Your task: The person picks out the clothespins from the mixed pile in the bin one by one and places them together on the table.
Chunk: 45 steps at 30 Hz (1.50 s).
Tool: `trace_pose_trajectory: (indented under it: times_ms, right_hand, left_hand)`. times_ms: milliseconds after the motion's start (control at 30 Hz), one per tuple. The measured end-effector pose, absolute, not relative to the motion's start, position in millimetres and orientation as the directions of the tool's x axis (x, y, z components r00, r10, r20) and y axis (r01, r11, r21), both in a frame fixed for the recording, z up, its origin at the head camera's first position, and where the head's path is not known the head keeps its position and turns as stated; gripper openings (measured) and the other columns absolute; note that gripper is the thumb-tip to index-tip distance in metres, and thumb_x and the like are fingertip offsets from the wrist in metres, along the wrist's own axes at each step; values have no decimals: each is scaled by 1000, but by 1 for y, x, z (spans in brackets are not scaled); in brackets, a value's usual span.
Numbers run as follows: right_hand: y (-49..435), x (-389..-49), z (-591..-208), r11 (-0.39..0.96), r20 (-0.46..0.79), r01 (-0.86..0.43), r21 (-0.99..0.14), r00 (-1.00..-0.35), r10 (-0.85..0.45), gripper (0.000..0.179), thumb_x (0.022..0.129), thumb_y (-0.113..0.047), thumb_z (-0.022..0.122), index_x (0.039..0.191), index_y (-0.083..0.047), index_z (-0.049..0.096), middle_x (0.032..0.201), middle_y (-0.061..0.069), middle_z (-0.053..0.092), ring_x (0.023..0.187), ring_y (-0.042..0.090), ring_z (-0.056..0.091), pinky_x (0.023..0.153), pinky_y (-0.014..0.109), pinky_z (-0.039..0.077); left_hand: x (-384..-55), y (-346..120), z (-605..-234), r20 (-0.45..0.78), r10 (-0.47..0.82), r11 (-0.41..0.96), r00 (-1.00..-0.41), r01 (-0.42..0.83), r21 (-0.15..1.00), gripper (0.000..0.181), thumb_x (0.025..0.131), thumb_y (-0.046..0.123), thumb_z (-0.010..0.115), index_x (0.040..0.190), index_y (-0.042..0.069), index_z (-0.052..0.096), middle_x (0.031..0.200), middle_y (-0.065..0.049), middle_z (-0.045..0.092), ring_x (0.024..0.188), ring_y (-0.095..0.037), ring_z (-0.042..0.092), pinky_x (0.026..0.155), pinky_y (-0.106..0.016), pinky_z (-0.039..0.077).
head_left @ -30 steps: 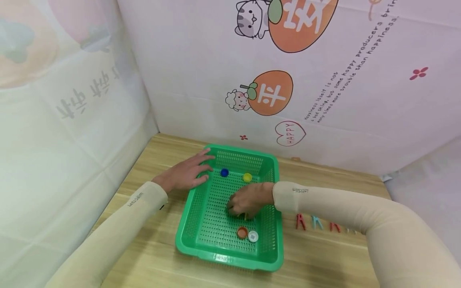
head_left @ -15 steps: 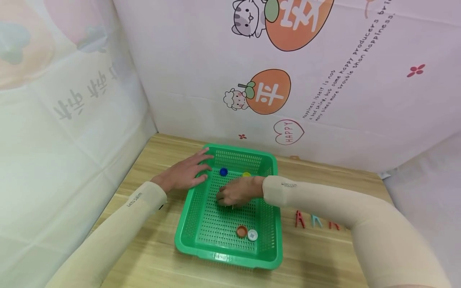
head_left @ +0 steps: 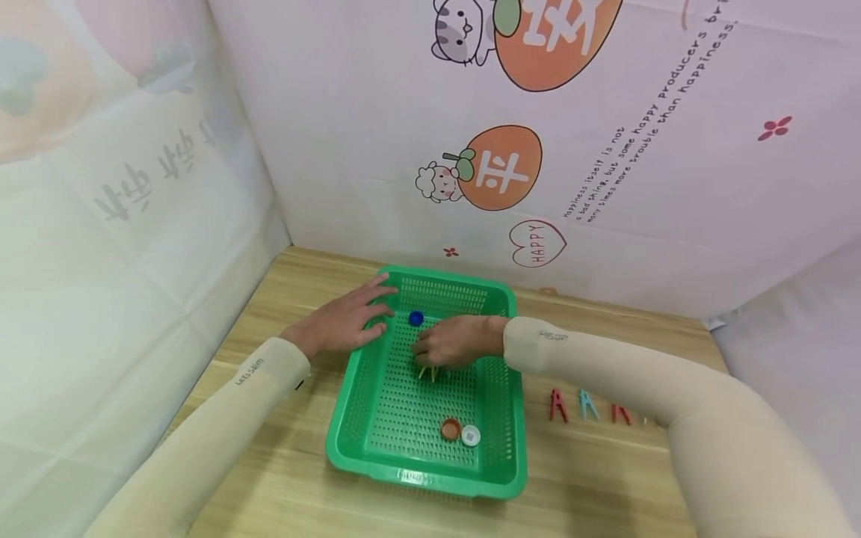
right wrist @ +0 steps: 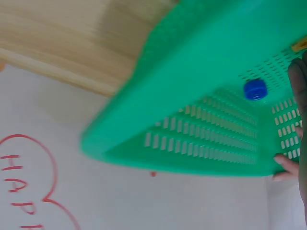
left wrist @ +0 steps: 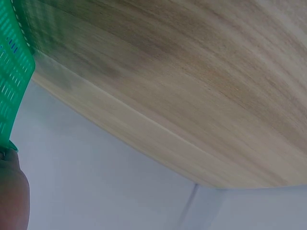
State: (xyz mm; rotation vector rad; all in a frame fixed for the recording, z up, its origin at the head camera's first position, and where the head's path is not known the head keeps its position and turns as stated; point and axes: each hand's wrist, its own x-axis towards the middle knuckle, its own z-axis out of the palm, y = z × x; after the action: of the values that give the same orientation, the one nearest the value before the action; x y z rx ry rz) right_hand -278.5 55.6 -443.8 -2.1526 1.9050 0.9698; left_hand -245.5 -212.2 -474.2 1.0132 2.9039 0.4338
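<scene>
My left hand [head_left: 346, 320] lies over the left rim of a green plastic basket [head_left: 430, 478], its fingers spread. Inside the basket, my right hand [head_left: 454, 342] has curled fingers around a small pale yellow clothespin [head_left: 433, 372], whose two legs stick out below the hand. A blue bottle cap [head_left: 415, 318] sits near the basket's far left, just beyond the right fingers; it also shows in the right wrist view [right wrist: 255, 89]. Nearer the front are a brown-orange cap [head_left: 451, 429] and a white cap [head_left: 471, 436]. The yellow cap seen earlier is hidden by the right hand.
Red and light blue clothespins lie in a row right of the basket, including a red one [head_left: 558, 405] and a blue one [head_left: 588, 404], partly under the right forearm. The wooden table [head_left: 269, 463] meets a printed cloth wall [head_left: 377, 217] behind and at left.
My right hand first shifts left inside the basket, then moves toward its far side and covers the yellow cap. The left hand stays on the rim.
</scene>
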Motion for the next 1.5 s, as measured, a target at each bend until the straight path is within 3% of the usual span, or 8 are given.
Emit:
trace_pose_trajectory:
  times_ms: [333,567,800,1033,1233,1500]
  right_hand:
    - [70,-285,-446,-174,-502,-945,276,12,-865,34,106,-25,74,138,-16,70,140,1,68,123,17,68,95,26,62]
    - [65,-278,-454,-268,-525,-904,333,58,-849,31,106,-28,73,137,-20,72,142,-1,65,120,15,68,91,24,62]
    - [65,-278,-450,-259,-531,-904,341,43,-846,35,105,-34,75,138,-22,72,145,-2,64,125,15,65,101,26,59]
    - [70,-275,-430,-174,-477,-952,251,35,-878,45,100,-40,80,139,-18,71,142,-1,70,130,16,68,106,27,60]
    - [81,-264,-404,-112,-401,-981,159,40,-915,38,101,-36,81,131,-16,73,135,3,72,125,19,71,100,31,63]
    - [104,-247,-377,-156,-346,-972,175,88,-934,27,101,-36,79,118,-15,72,120,0,73,112,16,73,95,29,64]
  left_hand:
    - [-245,-217,-473,36,601,762,-799,585,278,40,113,32,56,142,9,71,177,-10,35,172,-33,7,136,-56,26]
    - [-246,-214,-475,50,615,745,-787,601,289,39,113,30,56,140,8,71,177,-11,35,172,-33,7,136,-56,26]
    - [-247,-213,-476,61,614,744,-787,603,289,40,112,31,56,140,7,71,176,-11,36,172,-34,8,136,-57,27]
    - [-246,-214,-475,55,609,749,-791,597,287,39,113,31,55,143,9,70,177,-10,34,172,-33,6,136,-57,25]
    - [-247,-213,-473,63,611,750,-789,602,274,39,113,31,55,142,10,70,177,-11,35,172,-35,7,136,-58,26]
    - [-247,-212,-475,60,614,746,-787,604,281,42,113,34,54,142,8,70,177,-12,35,172,-36,7,136,-58,24]
